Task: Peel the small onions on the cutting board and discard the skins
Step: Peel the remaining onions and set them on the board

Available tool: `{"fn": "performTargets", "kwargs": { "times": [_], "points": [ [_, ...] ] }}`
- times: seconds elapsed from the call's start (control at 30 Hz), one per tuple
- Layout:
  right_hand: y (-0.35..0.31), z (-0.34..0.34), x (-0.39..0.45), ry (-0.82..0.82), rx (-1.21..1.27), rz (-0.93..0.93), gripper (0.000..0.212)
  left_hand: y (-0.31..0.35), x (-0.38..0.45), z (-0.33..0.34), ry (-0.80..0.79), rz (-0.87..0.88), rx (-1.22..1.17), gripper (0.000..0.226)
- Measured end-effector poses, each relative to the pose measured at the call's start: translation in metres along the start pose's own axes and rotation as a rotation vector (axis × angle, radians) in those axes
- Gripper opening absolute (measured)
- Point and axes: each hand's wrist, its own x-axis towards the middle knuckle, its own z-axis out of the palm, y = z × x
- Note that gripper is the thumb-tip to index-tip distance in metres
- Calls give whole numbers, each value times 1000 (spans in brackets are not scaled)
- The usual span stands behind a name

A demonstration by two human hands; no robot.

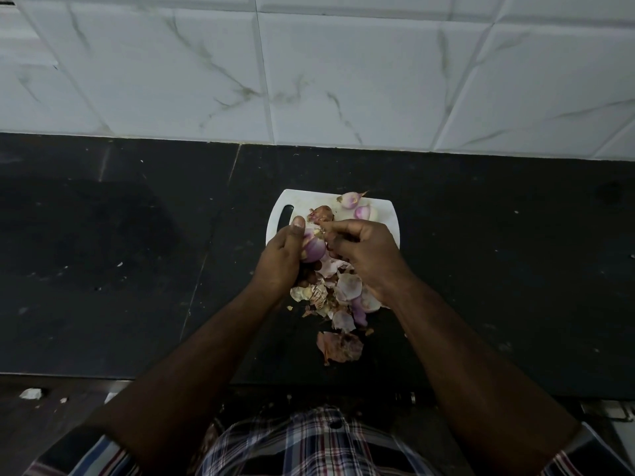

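One onion [314, 250] between left hand [280, 261] and right hand [364, 252]

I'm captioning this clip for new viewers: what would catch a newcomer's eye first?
Both hands meet over the white cutting board: the left hand holds a purple onion while the right hand pinches its skin. A pile of peeled skins spills off the board's near edge onto the black counter.

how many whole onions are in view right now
4: an onion in the left hand, a brown-skinned onion just beyond it, two purple onions near the cutting board's far edge. Others may hide under the skin pile.
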Motion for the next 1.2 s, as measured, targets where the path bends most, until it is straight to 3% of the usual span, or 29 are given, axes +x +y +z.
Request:
{"fn": "performTargets", "kwargs": {
  "times": [0.1,0.23,0.4,0.5,0.63,0.73,0.87,1.03,1.2],
  "points": [
    [-3,6,0,123,-129,-11,10,-2,-1,4,-2,56,133,52],
    [3,16,3,277,-302,-65,8,-3,-3,13,142,99,412,42],
    [16,31,-6,458,-541,-313,2,-9,8,12,189,129,466,41],
    [19,35,-16,315,-556,-391,3,-10,14,0,215,58,444,37],
    [27,5,-16,70,-541,-97,22,-9,16,-19,88,-147,42,36],
    [27,-14,-17,-102,-655,-24,30,0,13,-29,-60,-312,-263,26],
    [13,-11,-11,61,-508,-75,18,7,8,-30,-193,-345,-294,25],
    [12,11,-16,-91,-538,-155,59,6,6,-23,-120,-314,-327,18],
    [24,25,-16,-14,-617,-343,36,0,4,-12,-89,-335,-358,9]
  ]
}}
